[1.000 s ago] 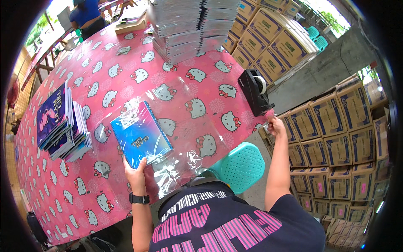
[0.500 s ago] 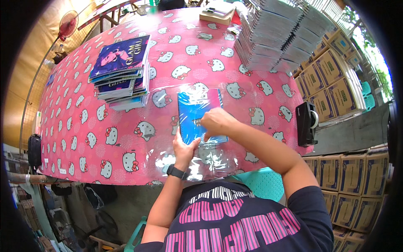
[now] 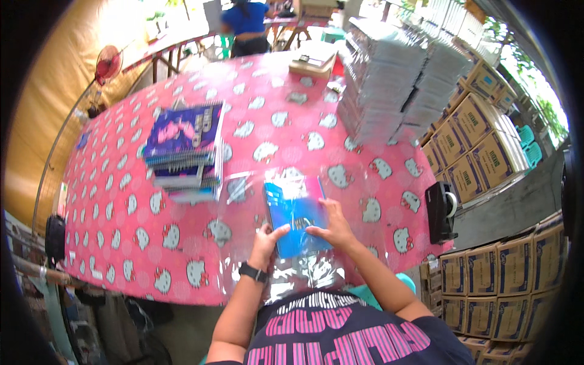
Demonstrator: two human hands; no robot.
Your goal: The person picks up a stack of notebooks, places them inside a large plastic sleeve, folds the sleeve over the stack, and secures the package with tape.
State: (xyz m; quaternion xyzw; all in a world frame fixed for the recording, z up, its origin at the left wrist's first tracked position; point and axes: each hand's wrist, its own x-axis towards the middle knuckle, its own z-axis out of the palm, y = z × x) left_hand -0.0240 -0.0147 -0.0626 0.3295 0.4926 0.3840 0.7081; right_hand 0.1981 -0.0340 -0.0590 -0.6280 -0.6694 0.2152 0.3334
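Note:
A blue and pink spiral notebook [image 3: 291, 204], its cover glossy with reflections, is between my two hands near the table's front edge. My left hand [image 3: 265, 242], with a dark watch at the wrist, grips its lower left edge, thumb on the cover. My right hand [image 3: 334, 226] holds the right edge, fingers at the side and thumb pressed on the cover. Clear plastic [image 3: 243, 210] lies around the notebook on the pink cartoon-cat tablecloth [image 3: 137, 198]. To the left stands a stack of purple-covered spiral notebooks [image 3: 184, 137].
Tall stacks of grey spiral-bound books [image 3: 383, 79] rise at the back right. A black tape dispenser [image 3: 439, 213] sits at the right edge. Cardboard boxes [image 3: 480, 146] are piled beyond. A person in blue [image 3: 246, 21] is at the far side, with a red fan [image 3: 108, 64] back left.
My right hand has gone from a fist over the notebook's cover to gripping its right edge. My view has tilted up, bringing a person in blue into sight.

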